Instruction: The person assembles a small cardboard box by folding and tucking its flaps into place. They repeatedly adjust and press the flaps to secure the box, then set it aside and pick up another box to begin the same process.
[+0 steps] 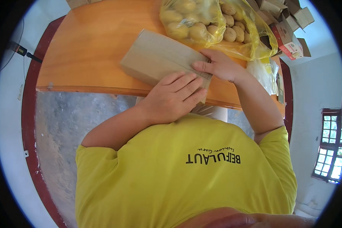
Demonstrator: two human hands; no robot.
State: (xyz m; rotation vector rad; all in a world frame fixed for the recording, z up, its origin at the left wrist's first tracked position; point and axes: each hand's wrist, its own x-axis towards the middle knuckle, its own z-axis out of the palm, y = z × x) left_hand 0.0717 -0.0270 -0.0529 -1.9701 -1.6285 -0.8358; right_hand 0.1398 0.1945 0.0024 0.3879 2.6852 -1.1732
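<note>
1. While the grey floor (76, 117) shows below and to the left, the orange-brown surface (83, 53) spreads across the upper part of the view, its near edge close to the person's body.
2. The person wears a yellow short-sleeved shirt (186, 186), with dark lettering across the chest.
3. At the far right of the surface sits a translucent yellow bag (237, 50), its mouth spread open.
4. Beyond that bag, at the upper right, are several brown cartons (302, 17) with raised flaps, and beside them a red-and-white carton (290, 41).
5. The long cardboard box (155, 53) lies slantwise on the surface, in front of the yellow bag, its right end near the surface's near edge.
6. The left hand (171, 95) rests palm down on the box, fingers extended and slightly apart; its thumb is hidden, so whether it grips cannot be told.
7. The right hand (220, 66) is partly closed on the box's right end, thumb on top, and has hold of it.
8. Rounded, tan potatoes (230, 34) fill the yellow bag.
</note>
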